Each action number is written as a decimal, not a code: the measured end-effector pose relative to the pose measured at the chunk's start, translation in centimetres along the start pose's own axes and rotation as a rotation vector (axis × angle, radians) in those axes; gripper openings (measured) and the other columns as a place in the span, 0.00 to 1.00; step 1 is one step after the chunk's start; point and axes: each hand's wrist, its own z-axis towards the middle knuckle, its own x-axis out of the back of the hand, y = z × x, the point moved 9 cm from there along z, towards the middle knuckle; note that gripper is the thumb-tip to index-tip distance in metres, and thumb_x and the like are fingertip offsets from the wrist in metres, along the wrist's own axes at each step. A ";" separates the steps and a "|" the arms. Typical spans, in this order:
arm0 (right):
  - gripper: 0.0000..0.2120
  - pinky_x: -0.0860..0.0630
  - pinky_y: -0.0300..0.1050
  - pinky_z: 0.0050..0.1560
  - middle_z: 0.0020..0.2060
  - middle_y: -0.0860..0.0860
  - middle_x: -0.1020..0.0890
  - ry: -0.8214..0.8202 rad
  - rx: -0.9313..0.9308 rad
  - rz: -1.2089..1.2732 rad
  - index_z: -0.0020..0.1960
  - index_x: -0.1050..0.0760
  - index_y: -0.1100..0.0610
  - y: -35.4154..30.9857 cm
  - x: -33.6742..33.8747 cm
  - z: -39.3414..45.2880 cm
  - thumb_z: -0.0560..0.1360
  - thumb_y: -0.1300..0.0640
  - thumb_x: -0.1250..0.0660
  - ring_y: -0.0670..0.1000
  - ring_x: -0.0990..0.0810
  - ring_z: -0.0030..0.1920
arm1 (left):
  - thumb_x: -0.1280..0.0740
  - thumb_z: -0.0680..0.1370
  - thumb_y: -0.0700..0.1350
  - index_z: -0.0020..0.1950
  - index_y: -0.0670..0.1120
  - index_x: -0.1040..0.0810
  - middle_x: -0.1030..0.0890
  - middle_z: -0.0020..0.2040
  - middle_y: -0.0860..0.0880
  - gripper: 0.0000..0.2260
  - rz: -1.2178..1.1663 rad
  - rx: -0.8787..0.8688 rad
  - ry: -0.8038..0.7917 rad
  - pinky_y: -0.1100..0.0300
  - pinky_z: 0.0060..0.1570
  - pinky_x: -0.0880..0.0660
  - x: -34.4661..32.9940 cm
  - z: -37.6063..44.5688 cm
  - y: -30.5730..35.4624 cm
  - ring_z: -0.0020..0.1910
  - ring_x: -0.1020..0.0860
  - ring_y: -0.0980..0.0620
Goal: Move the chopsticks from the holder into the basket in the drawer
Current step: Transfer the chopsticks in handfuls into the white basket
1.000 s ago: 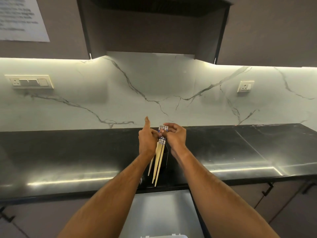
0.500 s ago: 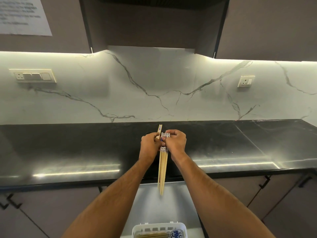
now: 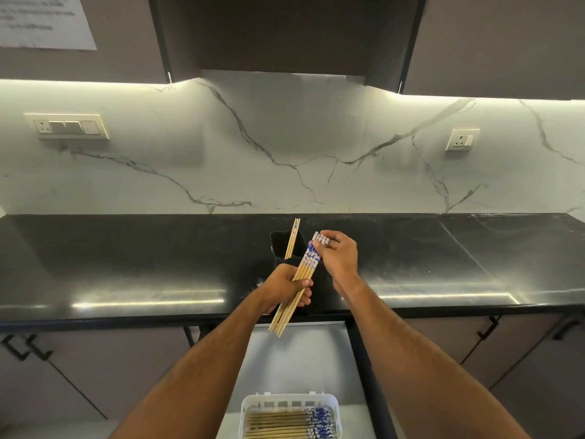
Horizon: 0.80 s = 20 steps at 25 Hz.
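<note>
A bundle of wooden chopsticks [image 3: 304,274] with blue-and-white patterned tops slants over the counter's front edge. My left hand [image 3: 286,288] grips the bundle around its middle, and my right hand [image 3: 337,258] pinches its patterned top end. Behind the hands stands the black holder [image 3: 281,247] on the counter, with two or three chopsticks [image 3: 292,237] still upright in it. Below, the white basket [image 3: 289,400] sits in the open drawer [image 3: 300,356] and holds several chopsticks lying flat, patterned ends to the right.
The black counter [image 3: 126,264] runs the full width under a white marble backsplash with a switch panel [image 3: 68,126] and a socket [image 3: 462,139]. Dark cabinet fronts with black handles [image 3: 489,326] flank the drawer.
The bundle has come out of the holder and tilted, its lower end now toward the left. My left hand slid down to the bundle's middle. The view dipped, showing more of the basket.
</note>
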 end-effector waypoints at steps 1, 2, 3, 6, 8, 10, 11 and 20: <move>0.14 0.17 0.43 0.51 0.48 0.52 0.14 -0.036 0.061 -0.102 0.62 0.22 0.59 -0.5 0.1 0.0 0.79 0.56 0.28 0.46 0.14 0.45 | 0.36 0.84 0.40 0.56 0.37 0.20 0.16 0.44 0.40 0.08 0.043 -0.004 0.007 0.44 0.53 0.17 0.2 -0.2 0.2 0.45 0.15 0.43; 0.16 0.19 0.41 0.51 0.48 0.50 0.15 -0.061 0.110 -0.185 0.63 0.23 0.60 -1.0 0.3 0.1 0.80 0.51 0.31 0.45 0.16 0.45 | 0.36 0.84 0.39 0.57 0.36 0.21 0.16 0.43 0.40 0.08 0.086 -0.006 0.001 0.44 0.53 0.17 0.3 -0.3 0.3 0.44 0.15 0.43; 0.17 0.21 0.41 0.51 0.46 0.49 0.17 -0.090 0.143 -0.242 0.62 0.24 0.60 -1.5 0.2 0.2 0.82 0.47 0.34 0.45 0.18 0.45 | 0.35 0.83 0.40 0.58 0.36 0.21 0.16 0.44 0.40 0.08 0.130 -0.002 -0.009 0.45 0.53 0.17 0.2 -0.5 0.4 0.44 0.15 0.44; 0.15 0.24 0.46 0.43 0.38 0.46 0.22 -0.253 0.226 -0.397 0.45 0.25 0.48 -1.9 -1.5 -0.7 0.84 0.43 0.43 0.44 0.23 0.38 | 0.35 0.83 0.40 0.59 0.35 0.22 0.17 0.45 0.39 0.09 0.219 0.015 -0.036 0.44 0.54 0.17 -0.2 -0.8 0.4 0.46 0.15 0.40; 0.19 0.28 0.44 0.38 0.32 0.42 0.25 -0.278 0.252 -0.468 0.36 0.30 0.43 -1.2 -2.1 -1.6 0.85 0.44 0.46 0.41 0.27 0.33 | 0.35 0.84 0.40 0.59 0.34 0.23 0.17 0.46 0.38 0.09 0.261 0.034 -0.045 0.45 0.55 0.17 -0.7 -0.9 0.3 0.49 0.15 0.37; 0.20 0.29 0.44 0.38 0.30 0.41 0.25 -0.273 0.255 -0.472 0.36 0.29 0.43 -0.6 -1.7 -1.8 0.85 0.44 0.46 0.40 0.29 0.31 | 0.36 0.84 0.40 0.60 0.35 0.22 0.17 0.46 0.38 0.10 0.306 0.049 -0.044 0.48 0.54 0.17 -0.7 -1.0 -0.1 0.48 0.15 0.39; 0.18 0.28 0.45 0.41 0.32 0.40 0.24 -0.293 0.263 -0.489 0.39 0.27 0.44 -0.3 -1.5 -1.9 0.85 0.43 0.46 0.39 0.28 0.34 | 0.36 0.84 0.41 0.60 0.36 0.23 0.17 0.46 0.39 0.10 0.347 0.061 -0.039 0.50 0.53 0.17 -0.5 -0.9 -0.5 0.46 0.15 0.42; 0.06 0.20 0.50 0.51 0.50 0.56 0.15 -0.757 0.460 -1.359 0.56 0.20 0.57 6.9 -4.6 -7.3 0.79 0.59 0.31 0.56 0.16 0.49 | 0.32 0.80 0.37 0.60 0.43 0.22 0.18 0.55 0.42 0.09 1.141 -0.028 -0.072 0.49 0.58 0.21 -3.3 0.1 -3.7 0.53 0.19 0.43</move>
